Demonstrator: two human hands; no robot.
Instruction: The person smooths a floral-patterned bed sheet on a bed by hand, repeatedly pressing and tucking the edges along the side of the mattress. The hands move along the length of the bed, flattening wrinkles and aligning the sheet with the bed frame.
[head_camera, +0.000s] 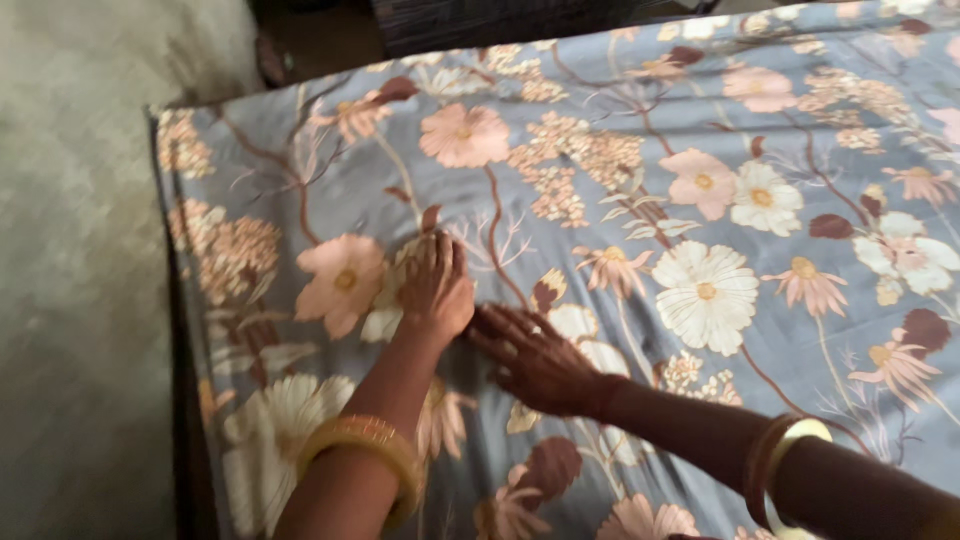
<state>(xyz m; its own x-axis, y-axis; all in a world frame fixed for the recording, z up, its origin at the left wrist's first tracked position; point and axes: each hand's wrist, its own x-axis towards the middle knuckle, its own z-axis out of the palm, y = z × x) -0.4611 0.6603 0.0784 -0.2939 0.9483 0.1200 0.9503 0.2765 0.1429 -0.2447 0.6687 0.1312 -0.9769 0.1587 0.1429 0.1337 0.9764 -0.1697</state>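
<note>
Over at the bed's left edge, the floral bedsheet (620, 200) is lying stretched across the mattress, grey with peach and white flowers. The left hand (435, 285) is pressing flat on it near that left edge, fingers close together, a gold bangle (365, 445) on the forearm. Just beside it, the right hand (535, 360) is spreading wide, palm down, smoothing. The cloth is looking mostly flat already; faint ripples are showing near the left edge. The floor (70, 300) is lying bare alongside, nothing blocking.

Floral bedsheet (620, 190) cut off at right, bottom edges; whole view motion-blurred; both forearms cropped below.
</note>
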